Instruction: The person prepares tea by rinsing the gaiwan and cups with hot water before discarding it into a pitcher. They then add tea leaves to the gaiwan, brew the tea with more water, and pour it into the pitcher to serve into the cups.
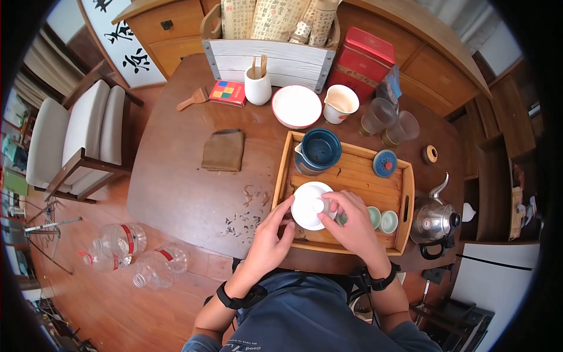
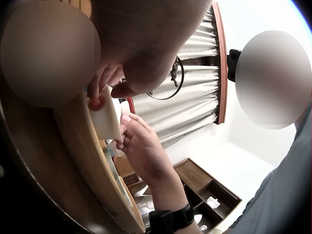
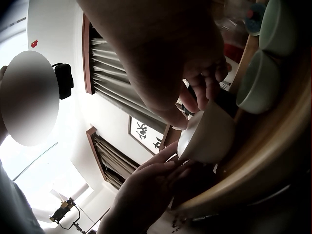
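A white lidded bowl (image 1: 305, 218) stands near the tray's front left, its white lid (image 1: 308, 196) on top with a round knob. My left hand (image 1: 268, 240) touches the bowl's left side with fairly straight fingers, thumb lower down. From the right, my right hand (image 1: 353, 226) pinches the lid near its knob, thumb and fingers bent. A red mark shows on the bowl (image 2: 102, 122) in the left wrist view, between left hand (image 2: 146, 44) and right hand (image 2: 151, 156). In the right wrist view the bowl (image 3: 212, 134) sits under my right hand (image 3: 165, 63), with my left hand (image 3: 141, 195) beside it.
The wooden tray (image 1: 352, 154) also holds a dark blue pot (image 1: 319, 151), a blue lid (image 1: 385, 163) and pale green cups (image 1: 388, 222). A steel kettle (image 1: 431, 220) stands right of it. Left are a folded brown cloth (image 1: 224, 151) and scattered dark leaves (image 1: 241, 224); a white dish (image 1: 297, 106) is behind.
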